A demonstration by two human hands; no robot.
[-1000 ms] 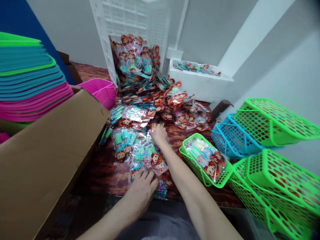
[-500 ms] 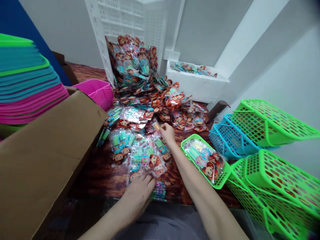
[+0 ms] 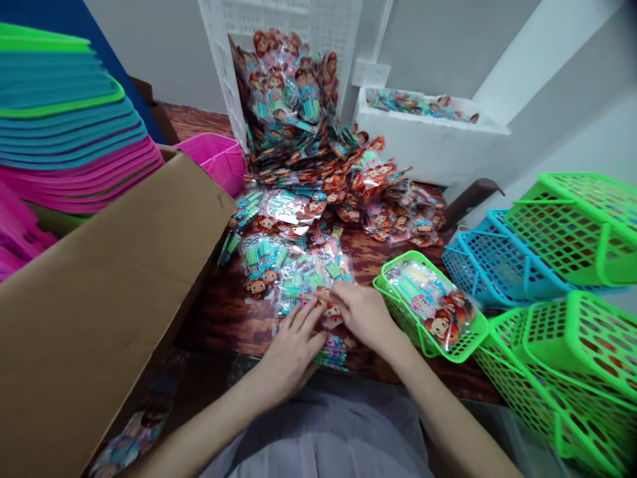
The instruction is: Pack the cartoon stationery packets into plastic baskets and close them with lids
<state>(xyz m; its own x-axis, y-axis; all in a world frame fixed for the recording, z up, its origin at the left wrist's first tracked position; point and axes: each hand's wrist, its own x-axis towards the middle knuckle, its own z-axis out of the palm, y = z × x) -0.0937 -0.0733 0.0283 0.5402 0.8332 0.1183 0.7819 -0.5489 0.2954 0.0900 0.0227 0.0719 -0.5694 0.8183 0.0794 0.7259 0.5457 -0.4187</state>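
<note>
Clear flat packets (image 3: 298, 279) printed with red-haired cartoon figures and holding pale green sticks lie overlapped in front of me. My left hand (image 3: 293, 345) rests on the near packets with its fingers stretched out. Beside it my right hand (image 3: 365, 318) has its fingers bent and pressed together over a packet with a cartoon face (image 3: 332, 313); the fingertips of both hands almost meet. A small stack of packets (image 3: 334, 352) sits partly under my left hand. Close to my right wrist stands a green basket (image 3: 385, 282) with packets inside.
A large heap of packets (image 3: 298, 159) leans on a white crate (image 3: 219, 73) at the back. A white foam box (image 3: 423, 146) stands behind. Green baskets (image 3: 552, 372) and blue baskets (image 3: 502, 259) are at right; a cardboard box (image 3: 124, 279) and stacked baskets (image 3: 64, 126) are at left.
My right hand has come back from the heap toward me, and is now beside my left hand. My left fingers reach a little further onto the packets. The view has shifted.
</note>
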